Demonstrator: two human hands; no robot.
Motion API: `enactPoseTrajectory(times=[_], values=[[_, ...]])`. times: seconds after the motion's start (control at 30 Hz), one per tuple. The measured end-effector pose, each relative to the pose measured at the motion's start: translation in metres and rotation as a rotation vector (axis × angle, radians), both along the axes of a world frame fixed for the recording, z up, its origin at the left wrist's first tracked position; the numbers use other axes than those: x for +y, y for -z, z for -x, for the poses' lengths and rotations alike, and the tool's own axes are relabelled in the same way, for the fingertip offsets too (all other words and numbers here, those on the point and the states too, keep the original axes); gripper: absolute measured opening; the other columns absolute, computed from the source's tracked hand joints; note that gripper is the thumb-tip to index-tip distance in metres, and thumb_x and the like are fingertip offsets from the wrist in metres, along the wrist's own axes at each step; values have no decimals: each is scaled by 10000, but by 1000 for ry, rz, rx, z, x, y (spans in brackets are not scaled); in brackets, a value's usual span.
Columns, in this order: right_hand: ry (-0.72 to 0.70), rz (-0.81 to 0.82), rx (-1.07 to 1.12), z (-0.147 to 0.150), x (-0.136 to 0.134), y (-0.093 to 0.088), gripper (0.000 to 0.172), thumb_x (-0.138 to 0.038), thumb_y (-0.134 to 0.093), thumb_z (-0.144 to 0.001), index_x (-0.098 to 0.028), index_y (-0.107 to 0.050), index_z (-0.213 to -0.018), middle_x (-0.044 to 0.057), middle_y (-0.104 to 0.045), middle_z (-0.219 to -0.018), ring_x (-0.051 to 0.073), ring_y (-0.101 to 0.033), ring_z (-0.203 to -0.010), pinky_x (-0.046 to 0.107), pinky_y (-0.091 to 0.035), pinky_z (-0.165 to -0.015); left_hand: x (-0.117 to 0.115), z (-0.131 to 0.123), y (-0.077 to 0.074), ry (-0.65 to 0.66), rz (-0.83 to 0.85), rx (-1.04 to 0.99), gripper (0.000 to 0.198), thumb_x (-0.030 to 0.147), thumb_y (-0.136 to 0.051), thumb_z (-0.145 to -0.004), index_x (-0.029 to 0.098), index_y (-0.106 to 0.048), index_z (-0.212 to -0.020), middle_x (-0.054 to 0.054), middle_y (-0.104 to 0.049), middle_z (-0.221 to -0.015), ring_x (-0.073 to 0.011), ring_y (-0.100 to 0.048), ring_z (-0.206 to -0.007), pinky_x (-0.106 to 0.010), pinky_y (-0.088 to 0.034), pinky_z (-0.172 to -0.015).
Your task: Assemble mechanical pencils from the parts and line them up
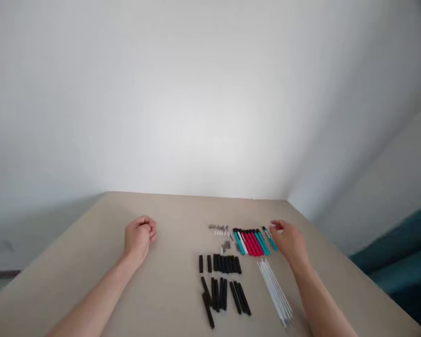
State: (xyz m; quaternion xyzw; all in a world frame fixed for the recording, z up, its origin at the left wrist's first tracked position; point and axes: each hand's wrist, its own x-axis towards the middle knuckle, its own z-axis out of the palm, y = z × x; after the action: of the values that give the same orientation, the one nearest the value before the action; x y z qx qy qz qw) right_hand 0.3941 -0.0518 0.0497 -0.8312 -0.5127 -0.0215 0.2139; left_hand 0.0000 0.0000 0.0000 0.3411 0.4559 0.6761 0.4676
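My left hand [139, 238] rests over the left part of the table with its fingers curled into a loose fist. Whatever may be inside it is hidden. My right hand [288, 239] hovers at the right, thumb and fingers slightly apart, with nothing visible between them. Just left of those fingertips lies a single teal pen [270, 238] with a dark end. Beside it is a row of pen barrels in red [254, 243], teal [239, 243] and white [244, 243]. Below my right hand's wrist, a bundle of thin white refills [275, 292] lies slanted.
Several short black caps [227, 264] form a row at mid-table. Longer black tubes [218, 294] lie nearer me. Small springs [217, 227] and tiny clear parts [221, 233] sit left of the barrels. A wall [196, 117] borders the table [168, 281]; dark teal cloth [403, 252] hangs at the right.
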Motion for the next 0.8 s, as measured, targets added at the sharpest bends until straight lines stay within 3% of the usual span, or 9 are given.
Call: enactPoseTrajectory(times=[0.07, 0.13, 0.3, 0.43, 0.53, 0.63, 0.67, 0.73, 0.8], values=[[16, 38, 18, -4, 0, -1, 331, -330, -461, -801, -169, -682, -986, 85, -699, -956, 239, -633, -907, 282, -424, -736, -1, 0, -5, -28, 42, 95, 74, 145, -378, -437, 173, -431, -481, 48, -374, -426, -73, -280, -397, -175, -184, -366], [30, 75, 31, -6, 0, -1, 316, -358, -479, -790, -167, -695, -920, 100, -707, -896, 250, -644, -863, 285, -425, -690, -3, 1, -9, 63, 49, 232, 65, 147, -386, -460, 168, -441, -487, 50, -364, -429, -71, -272, -402, -174, -170, -377], [40, 157, 46, -5, 0, 7, 262, -397, -545, -746, -180, -693, -757, 108, -705, -760, 257, -658, -783, 270, -402, -595, -12, 0, -12, 196, -60, 601, 105, 176, -388, -567, 166, -453, -484, 35, -388, -455, -89, -322, -447, -185, -211, -418], [33, 197, 42, -6, 1, 10, 177, -308, -572, -725, -170, -678, -690, 106, -693, -692, 239, -660, -716, 251, -379, -549, -18, -1, -15, 270, -144, 788, 160, 180, -375, -638, 169, -477, -514, 33, -411, -470, -101, -358, -464, -198, -258, -450], [25, 190, 16, -2, 0, 3, 177, -255, -547, -756, -151, -650, -656, 129, -683, -688, 250, -656, -718, 259, -370, -550, -22, -4, -19, 295, -214, 914, 182, 171, -389, -716, 170, -518, -587, 32, -450, -502, -105, -386, -467, -201, -291, -457], [-19, 122, -18, 24, -8, -14, 232, -294, -453, -862, -158, -624, -781, 114, -680, -754, 240, -640, -747, 268, -372, -579, -29, -9, -28, 322, -376, 1014, 193, 187, -401, -831, 169, -587, -780, -27, -601, -762, -128, -524, -626, -204, -390, -515], [-71, 80, -21, 40, -13, -19, 231, -314, -428, -891, -175, -605, -840, 84, -676, -762, 215, -632, -732, 261, -377, -586, -33, -11, -32, 335, -454, 1060, 199, 209, -409, -863, 178, -599, -912, -49, -614, -892, -137, -544, -687, -209, -420, -538], [-369, -96, 5, 81, -25, -28, 194, -307, -429, -910, -184, -573, -866, 56, -663, -775, 182, -611, -695, 253, -393, -606, -42, -17, -42, 333, -615, 1163, 329, 229, -447, -886, 207, -502, -1209, -92, -556, -1158, -184, -550, -941, -266, -485, -740], [-652, -190, -16, 125, -36, -32, 156, -279, -461, -903, -184, -569, -841, 50, -643, -758, 179, -593, -703, 258, -413, -638, -51, -23, -49, 382, -754, 1263, 503, 242, -498, -883, 201, -351, -1362, -122, -464, -1305, -241, -433, -1173, -366, -422, -954]])
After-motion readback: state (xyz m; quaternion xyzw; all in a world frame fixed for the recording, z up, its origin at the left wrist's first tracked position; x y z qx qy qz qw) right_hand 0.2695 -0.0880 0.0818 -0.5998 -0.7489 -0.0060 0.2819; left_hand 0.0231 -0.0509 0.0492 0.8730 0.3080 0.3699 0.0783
